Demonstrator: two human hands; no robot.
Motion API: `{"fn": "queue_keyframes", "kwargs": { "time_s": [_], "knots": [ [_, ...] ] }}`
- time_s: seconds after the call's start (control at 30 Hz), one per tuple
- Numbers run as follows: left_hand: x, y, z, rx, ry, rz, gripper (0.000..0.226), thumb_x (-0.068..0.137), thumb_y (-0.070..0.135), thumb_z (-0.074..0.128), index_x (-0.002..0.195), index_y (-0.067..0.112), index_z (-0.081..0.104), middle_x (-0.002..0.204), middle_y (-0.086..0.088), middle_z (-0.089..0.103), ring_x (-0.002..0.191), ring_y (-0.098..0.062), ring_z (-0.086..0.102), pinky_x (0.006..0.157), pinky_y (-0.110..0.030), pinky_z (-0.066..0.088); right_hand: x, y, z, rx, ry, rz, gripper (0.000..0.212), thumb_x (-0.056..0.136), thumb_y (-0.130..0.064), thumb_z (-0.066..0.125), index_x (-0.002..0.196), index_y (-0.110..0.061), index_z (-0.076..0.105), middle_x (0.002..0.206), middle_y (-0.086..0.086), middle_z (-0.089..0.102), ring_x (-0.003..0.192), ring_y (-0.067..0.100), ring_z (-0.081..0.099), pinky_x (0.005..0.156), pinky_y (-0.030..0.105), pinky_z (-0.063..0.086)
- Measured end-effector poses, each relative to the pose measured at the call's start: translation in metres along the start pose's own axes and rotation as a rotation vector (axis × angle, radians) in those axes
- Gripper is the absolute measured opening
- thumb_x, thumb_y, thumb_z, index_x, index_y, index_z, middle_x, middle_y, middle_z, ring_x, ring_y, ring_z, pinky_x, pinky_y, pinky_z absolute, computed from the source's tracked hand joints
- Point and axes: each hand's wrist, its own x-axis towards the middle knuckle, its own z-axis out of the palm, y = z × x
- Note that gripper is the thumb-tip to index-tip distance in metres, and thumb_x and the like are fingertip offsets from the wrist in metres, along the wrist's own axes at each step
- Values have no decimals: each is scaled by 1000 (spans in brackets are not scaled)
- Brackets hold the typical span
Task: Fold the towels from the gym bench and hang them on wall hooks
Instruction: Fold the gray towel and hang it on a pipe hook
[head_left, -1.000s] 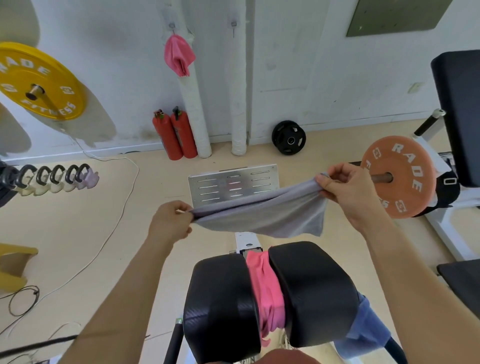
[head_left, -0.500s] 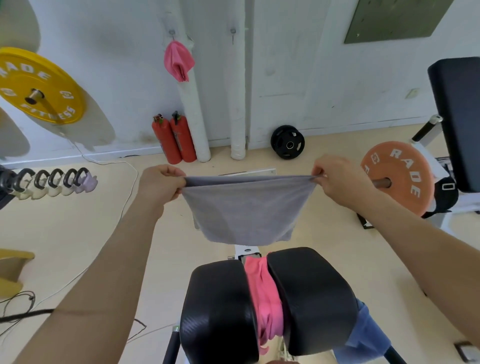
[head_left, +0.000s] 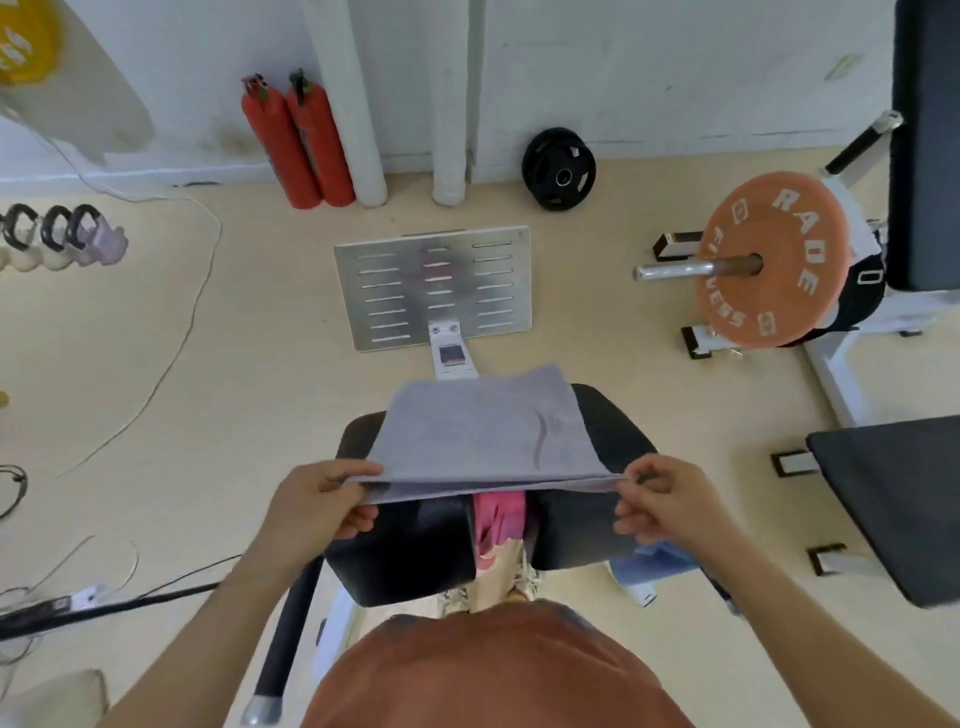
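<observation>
1. Since half a second ago both hands have come down and nearer, and the grey towel (head_left: 483, 431) that hung between them now lies spread over the black bench pads (head_left: 410, 551).
2. The left hand (head_left: 317, 499) pinches the towel's near left corner. The right hand (head_left: 670, 499) pinches the near right corner, with the layered edge taut between them.
3. A pink towel (head_left: 498, 519) sits in the gap between the pads, and a blue towel (head_left: 654, 561) hangs at the bench's near right.
4. Beyond on the beige floor (head_left: 156, 389) lies a slotted metal footplate (head_left: 431, 286). Two red fire extinguishers (head_left: 296, 140) and a black weight plate (head_left: 558, 169) lean against the white wall (head_left: 649, 67).
5. An orange plate (head_left: 769, 260) stands to the right, and kettlebells (head_left: 57, 234) sit far left.
</observation>
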Motion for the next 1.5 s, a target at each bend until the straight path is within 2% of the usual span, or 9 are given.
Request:
{"fn": "queue_keyframes", "kwargs": {
  "time_s": [0.23,0.43,0.73,0.83,1.0,1.13,1.23,1.37,1.5],
  "knots": [
    [-6,-63,7,-166,-91,-99,24,84,-8,61,90,11,75,77,-10,73,80,-30,71,70,-21,57,-5,56,20,221,55,171,6,85,6,64,88,7,60,72,21,69,57,24,70,60,29,59],
    [-9,-82,7,-170,-148,-82,23,78,-3,71,84,18,79,92,-9,74,86,-21,68,81,-25,54,-7,68,29,209,85,162,3,85,1,65,88,0,63,80,22,72,72,30,72,70,34,60],
    [-18,-73,28,756,-428,51,34,75,12,57,87,39,71,97,17,70,84,1,62,72,-8,43,-10,89,25,-508,86,-1,6,81,-12,60,81,-17,58,70,4,63,65,18,59,69,34,56],
    [-8,-38,59,894,-344,205,28,86,16,49,89,33,70,103,12,67,86,-7,57,74,-16,41,-6,92,24,-584,74,-13,5,85,-13,54,82,-16,54,71,4,61,67,19,60,65,33,53],
    [26,24,140,710,-277,389,24,93,17,47,100,22,70,105,7,67,95,-14,58,86,-26,45,3,98,34,-704,15,-73,18,88,-11,48,75,-23,44,65,-9,47,66,13,53,63,25,47],
    [61,61,198,652,-253,444,24,90,15,47,91,10,70,97,-6,69,92,-23,62,86,-40,51,8,107,33,-701,-7,-75,14,87,-11,47,77,-21,46,67,-9,48,65,11,50,61,23,45],
    [82,78,227,678,-264,484,24,91,13,47,98,13,70,105,-3,67,96,-19,60,87,-33,50,16,115,31,-684,-18,-74,10,87,-13,48,81,-20,50,73,-5,54,70,15,55,67,30,50],
    [109,86,251,748,-198,415,22,94,17,48,107,13,65,109,-5,64,100,-22,59,78,-27,43,26,123,27,-698,-89,-87,7,94,-22,47,95,-24,54,87,-7,54,79,12,52,72,19,41],
    [131,90,263,820,-174,231,26,93,25,48,113,9,56,102,-9,64,93,-27,63,79,-34,51,26,119,24,-699,-175,-176,21,83,-43,61,82,-24,53,85,-5,59,79,17,55,69,27,44]
  ]
}}
